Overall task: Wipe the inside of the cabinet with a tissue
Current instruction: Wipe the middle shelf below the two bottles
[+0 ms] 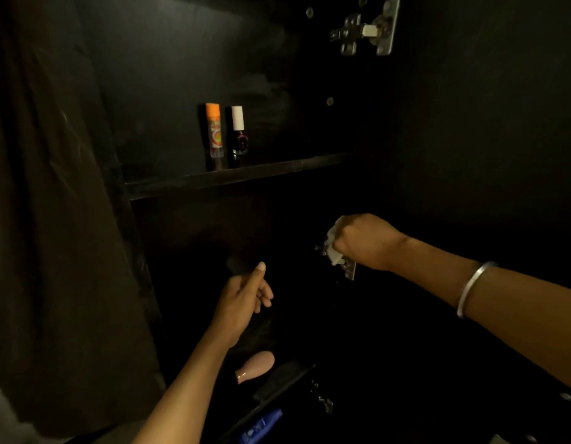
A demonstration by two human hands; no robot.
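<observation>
Dark cabinet interior (277, 75), dim. R hand (364, 240) w/ silver bangle (473, 288) fisted round crumpled white tissue (333, 248), pressed on lower metal hinge (349, 269) at right wall, below shelf (239, 176). L hand (242, 302) lower left, fingers loosely curled, thumb up, holding nothing. On shelf: orange-capped tube (213, 129) just beside white-capped dark bottle (239, 129), both upright.

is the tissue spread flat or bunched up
Bunched up. The tissue shows as a crumpled wad sticking out of the right hand, whose fingers are curled round it, near the lower hinge.
</observation>
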